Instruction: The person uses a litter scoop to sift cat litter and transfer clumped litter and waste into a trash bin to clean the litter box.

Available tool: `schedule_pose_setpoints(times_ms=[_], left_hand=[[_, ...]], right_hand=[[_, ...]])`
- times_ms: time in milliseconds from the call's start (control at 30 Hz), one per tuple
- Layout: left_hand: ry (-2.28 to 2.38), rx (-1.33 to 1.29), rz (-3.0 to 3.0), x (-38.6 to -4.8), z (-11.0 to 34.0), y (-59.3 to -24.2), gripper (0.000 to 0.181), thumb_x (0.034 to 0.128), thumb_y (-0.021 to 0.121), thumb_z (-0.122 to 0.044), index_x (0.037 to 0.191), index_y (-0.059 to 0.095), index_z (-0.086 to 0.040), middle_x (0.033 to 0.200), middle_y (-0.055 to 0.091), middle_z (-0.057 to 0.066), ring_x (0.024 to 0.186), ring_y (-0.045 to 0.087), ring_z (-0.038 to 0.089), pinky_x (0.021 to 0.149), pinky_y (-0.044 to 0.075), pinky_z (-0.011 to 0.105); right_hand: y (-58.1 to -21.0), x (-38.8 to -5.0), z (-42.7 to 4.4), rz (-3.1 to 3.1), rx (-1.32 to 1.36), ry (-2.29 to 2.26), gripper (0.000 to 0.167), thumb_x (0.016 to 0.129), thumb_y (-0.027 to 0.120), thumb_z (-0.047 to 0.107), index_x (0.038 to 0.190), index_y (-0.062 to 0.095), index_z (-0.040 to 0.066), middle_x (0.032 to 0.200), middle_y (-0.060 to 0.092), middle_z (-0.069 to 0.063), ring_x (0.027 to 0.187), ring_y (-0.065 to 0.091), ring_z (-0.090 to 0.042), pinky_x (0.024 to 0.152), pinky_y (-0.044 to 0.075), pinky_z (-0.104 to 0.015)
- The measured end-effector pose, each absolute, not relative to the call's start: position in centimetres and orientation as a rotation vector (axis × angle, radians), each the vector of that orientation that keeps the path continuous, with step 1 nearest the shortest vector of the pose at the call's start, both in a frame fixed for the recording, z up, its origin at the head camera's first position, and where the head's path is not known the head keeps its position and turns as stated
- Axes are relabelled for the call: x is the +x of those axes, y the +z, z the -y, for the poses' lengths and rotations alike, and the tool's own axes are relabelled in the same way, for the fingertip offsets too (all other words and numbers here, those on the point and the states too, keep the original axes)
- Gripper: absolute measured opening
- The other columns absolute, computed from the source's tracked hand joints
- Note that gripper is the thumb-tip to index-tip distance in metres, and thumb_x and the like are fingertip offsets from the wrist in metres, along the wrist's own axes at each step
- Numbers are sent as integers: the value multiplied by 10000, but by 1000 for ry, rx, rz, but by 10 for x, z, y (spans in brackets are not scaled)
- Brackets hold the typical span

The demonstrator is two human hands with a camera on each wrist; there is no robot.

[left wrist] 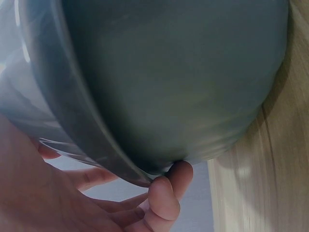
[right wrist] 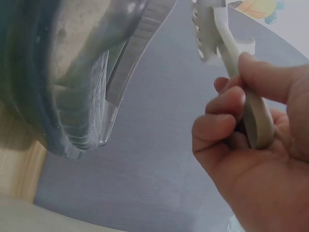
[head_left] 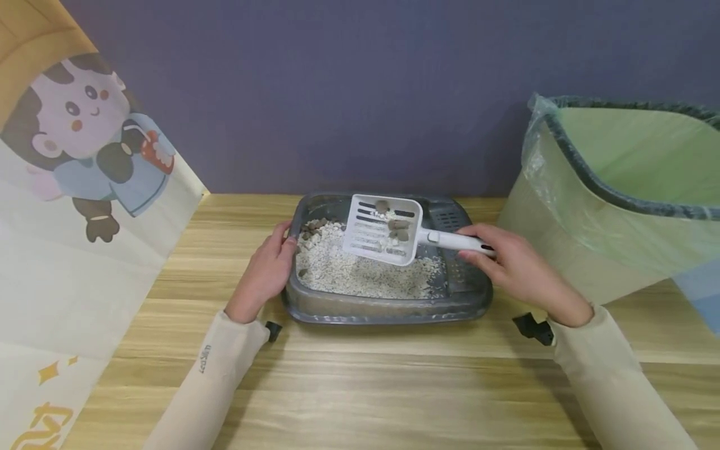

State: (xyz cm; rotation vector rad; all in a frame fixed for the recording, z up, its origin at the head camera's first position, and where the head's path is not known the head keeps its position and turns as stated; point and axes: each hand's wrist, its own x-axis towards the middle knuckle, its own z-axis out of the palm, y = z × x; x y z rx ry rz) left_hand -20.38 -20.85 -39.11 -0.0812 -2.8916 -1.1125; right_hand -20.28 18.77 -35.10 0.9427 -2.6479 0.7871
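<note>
Striped wood bench [head_left: 394,387] extends from the near side of both grips back to a purple-blue wall [head_left: 337,94]; its left edge meets a printed panel [head_left: 84,112]. Bench surface separates that edge from the left hand [head_left: 267,269], whose grip pinches the left rim of a dark grey tray [head_left: 388,310]. Just beyond the right hand [head_left: 517,265], a bin [head_left: 534,231] limits the room. Dark lettering [head_left: 205,359] on the left sleeve [head_left: 197,384], nearer than that grip, is too small to read surely; orange characters [head_left: 45,425] on the panel are cut off. The right grip is wrapped round the handle of a white slotted scoop [head_left: 433,237]. Left of that grip, the scoop's head is over the tray, bearing grey-brown clumps [head_left: 399,225] and pale granules. The tray contains pale litter [head_left: 365,275], with brown lumps [head_left: 315,226] beyond the left grip. Clear liner [head_left: 537,150] folds over the bin's rim.
</note>
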Motion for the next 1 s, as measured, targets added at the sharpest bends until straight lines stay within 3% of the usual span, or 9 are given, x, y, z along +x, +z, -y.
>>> schedule_pose_setpoints(times_ms=[200, 433, 633, 833, 933, 1000], left_hand=[[-1107, -106, 2888, -207, 205, -391, 508, 1026, 245, -382, 1486, 278, -170, 1128, 568, 94, 976, 519, 306, 792, 430, 487], [-1110, -104, 2898, -208, 204, -391, 519, 1026, 235, -385, 1494, 259, -163, 1148, 571, 112, 1042, 507, 332, 859, 407, 542], [-1107, -77, 2910, -205, 209, -394, 528, 1026, 226, -378, 1499, 244, -144, 1177, 568, 140, 1106, 490, 366, 907, 378, 572], [-1097, -77, 2914, -203, 213, -396, 534, 1026, 216, -371, 1499, 235, -123, 1201, 561, 172, 1131, 480, 397, 927, 363, 583], [-1097, -85, 2910, -203, 214, -396, 534, 1027, 217, -368, 1497, 239, -115, 1203, 561, 181, 1139, 475, 404, 932, 358, 586], [-1098, -91, 2907, -203, 213, -395, 537, 1026, 218, -372, 1497, 240, -115, 1207, 563, 181, 1149, 470, 406, 938, 352, 590]], right_hand=[[-349, -194, -191, 2608, 899, 757, 281, 866, 689, 106, 1137, 619, 115, 839, 564, 17, 576, 392, -104, 529, 344, -273], [-335, -177, -194, 2563, 881, 768, 306, 870, 683, 94, 1165, 606, 118, 764, 540, 48, 561, 403, -91, 508, 350, -260], [-302, -156, -199, 2514, 817, 766, 312, 891, 657, 82, 1195, 602, 126, 716, 506, 72, 492, 374, -67, 440, 327, -208], [-256, -139, -223, 2413, 550, 591, 265, 915, 635, 135, 1170, 641, 61, 669, 542, -26, 423, 319, -55, 387, 250, -202], [-237, -139, -245, 2344, 334, 597, 279, 924, 620, 185, 1144, 656, 17, 713, 582, 86, 468, 352, 3, 407, 252, -160], [-228, -142, -263, 2292, 232, 701, 241, 937, 593, 178, 1124, 668, 46, 744, 563, 172, 525, 388, 50, 434, 273, -105]])
